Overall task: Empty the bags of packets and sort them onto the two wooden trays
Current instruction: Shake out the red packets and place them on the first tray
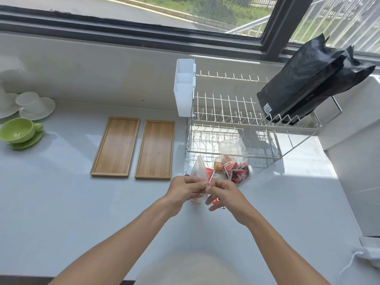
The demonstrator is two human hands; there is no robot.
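Both hands meet over the counter, just below the rack. Left hand and right hand pinch the mouth of a small clear bag; fingertips nearly touching, thumb and forefinger of each closed on the plastic edge, the right hand's other fingers spread loose underneath. Bag stands up from the fingers toward 12 o'clock, long axis running 12 to 6, tilted slightly to 11. Whether the seal is already parted I cannot tell. A few red packets lie on the counter just beside the bag at its 3 o'clock, and something red shows under the right palm. Second bag, still full of red and orange packets, sits upright at 1 o'clock from the hands, against the foot of the rack. The two trays lie side by side at 10 to 11 o'clock from the hands, long axes running 12 to 6, both bare. Left hand is the nearer one to them; near tray's bottom corner is just off the left knuckles. Forearms come in from 6 o'clock, converging, wrists level, palms turned inward. Judgement: bag-opening stage, sorting not begun. Black pouches lean on the rack's top tier; cups at far 9 o'clock.
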